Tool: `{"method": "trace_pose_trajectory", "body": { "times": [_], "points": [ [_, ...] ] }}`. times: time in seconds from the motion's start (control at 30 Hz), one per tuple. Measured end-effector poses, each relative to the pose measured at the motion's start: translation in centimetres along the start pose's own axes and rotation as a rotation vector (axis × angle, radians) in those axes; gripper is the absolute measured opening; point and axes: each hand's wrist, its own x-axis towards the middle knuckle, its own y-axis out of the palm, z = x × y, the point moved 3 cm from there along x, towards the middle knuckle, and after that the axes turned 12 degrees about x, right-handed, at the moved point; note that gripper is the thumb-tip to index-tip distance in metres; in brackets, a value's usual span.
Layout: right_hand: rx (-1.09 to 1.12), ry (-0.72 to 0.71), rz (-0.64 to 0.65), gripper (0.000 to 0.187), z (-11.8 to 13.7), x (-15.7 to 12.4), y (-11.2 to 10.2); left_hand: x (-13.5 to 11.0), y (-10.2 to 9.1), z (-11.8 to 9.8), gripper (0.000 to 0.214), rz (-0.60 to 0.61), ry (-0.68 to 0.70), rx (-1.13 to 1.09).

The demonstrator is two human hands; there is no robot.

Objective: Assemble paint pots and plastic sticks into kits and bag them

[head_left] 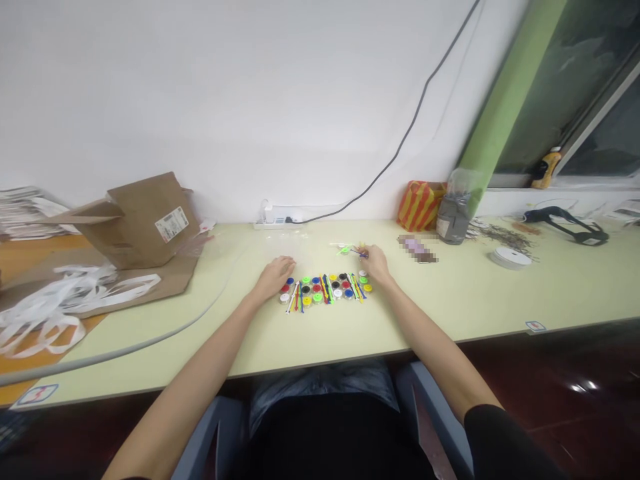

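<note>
Several small round caps [317,289] in red, blue, green, yellow, black and white lie in rows on the table, with bundles of thin coloured arrow-shaped sticks [326,289] between them. My left hand [277,275] rests palm down beside the left end of the rows, its fingers lying flat and holding nothing visible. Beyond the right end, the fingers of my right hand [375,261] are pinched at a blue arrow-shaped stick [359,253]. Close to its fingertips, a bright green piece [344,251] lies on the table; its exact shape is too small to make out.
To the left are an open cardboard box [150,220], white straps [50,307] and a grey cable [165,337]. A power strip [280,225] lies along the wall. On the right stand a striped bag [421,205] and a grey container [453,220], near a white spool [510,258].
</note>
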Motion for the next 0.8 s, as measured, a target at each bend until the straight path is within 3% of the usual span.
{"method": "trace_pose_trajectory", "body": {
  "times": [0.2,0.3,0.4,0.5,0.6,0.8],
  "points": [
    [0.054,0.024,-0.042,0.017,0.8,0.2,-0.8,0.0,0.2,0.9,0.047,0.001,-0.058,-0.013],
    [0.152,-0.039,-0.027,0.009,2.8,0.2,-1.1,-0.1,-1.0,-0.6,0.046,-0.091,-0.005,-0.013],
    [0.405,-0.174,-0.007,0.005,5.9,-0.7,-1.1,-0.5,-2.3,-3.3,0.039,-0.179,0.066,-0.013],
    [0.674,-0.241,0.109,0.016,9.4,-2.4,-0.5,-1.0,-2.8,-6.5,0.036,-0.168,0.155,-0.07],
    [0.864,-0.213,0.298,0.025,11.9,-4.0,0.6,-1.4,-2.1,-9.1,0.039,-0.065,0.272,-0.075],
    [1.046,-0.131,0.53,0.035,13.2,-5.2,1.6,-1.7,-1.3,-10.2,0.025,0.006,0.281,-0.05]
  ]
}}
